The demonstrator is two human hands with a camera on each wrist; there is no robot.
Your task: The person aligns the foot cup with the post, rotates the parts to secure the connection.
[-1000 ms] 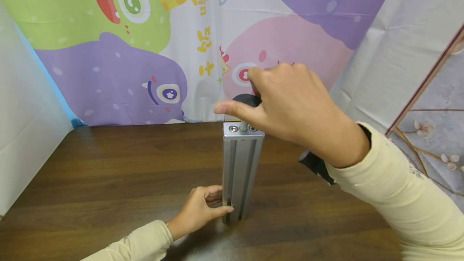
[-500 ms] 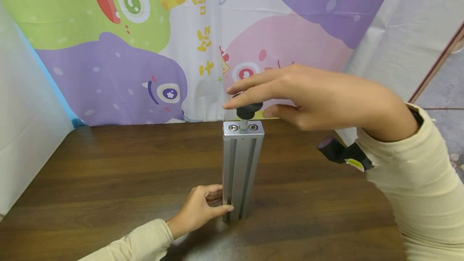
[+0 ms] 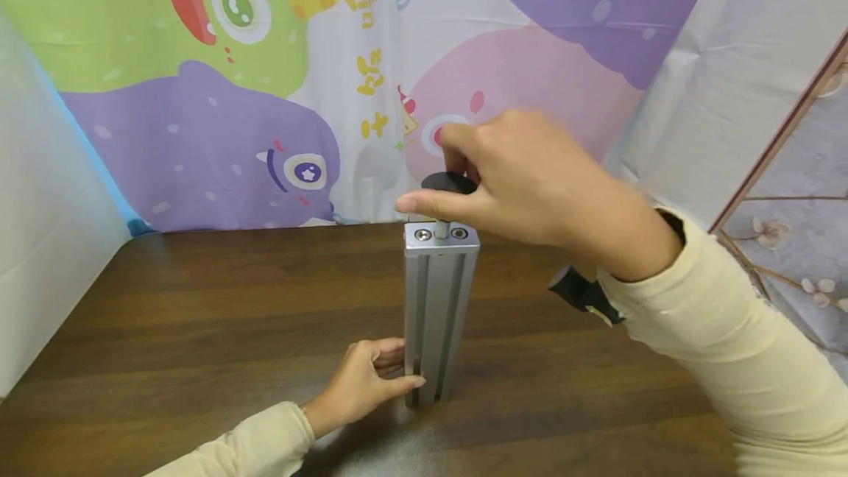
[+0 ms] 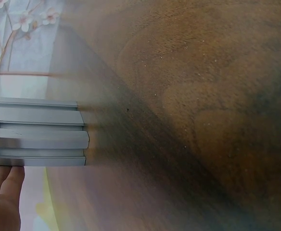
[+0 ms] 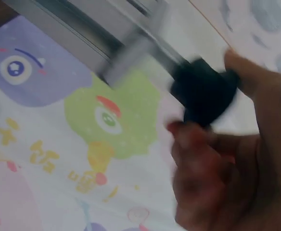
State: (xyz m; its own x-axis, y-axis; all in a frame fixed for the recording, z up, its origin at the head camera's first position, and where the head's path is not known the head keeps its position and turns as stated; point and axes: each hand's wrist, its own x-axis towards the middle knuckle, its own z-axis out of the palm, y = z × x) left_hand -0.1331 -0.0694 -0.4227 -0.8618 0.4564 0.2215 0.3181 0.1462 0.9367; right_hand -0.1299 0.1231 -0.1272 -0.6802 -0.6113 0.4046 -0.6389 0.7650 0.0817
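Observation:
An upright silver aluminium profile (image 3: 433, 315) with long grooves stands on the wooden table. My left hand (image 3: 361, 385) grips it low down, thumb on the near face and fingers at the left side. From its top end plate rises a metal rod carrying a black knob (image 3: 449, 182), between two screws sunk in the plate. My right hand (image 3: 530, 182) holds this knob, with the thumb along the near side and curled fingers over the far side. In the right wrist view, blurred, thumb and fingers meet the dark knob (image 5: 205, 94).
The dark wooden table (image 3: 232, 300) runs back to a curtain (image 3: 371, 168) printed with cartoon creatures. White sheets hang at left and right, with a flower-patterned panel (image 3: 795, 241) on the far right. A black wrist device (image 3: 583, 293) juts from the right sleeve.
Half a second ago the right hand was farther right, its fingers stretched out over the knob. It has turned and curled round the knob again. The left hand keeps its place.

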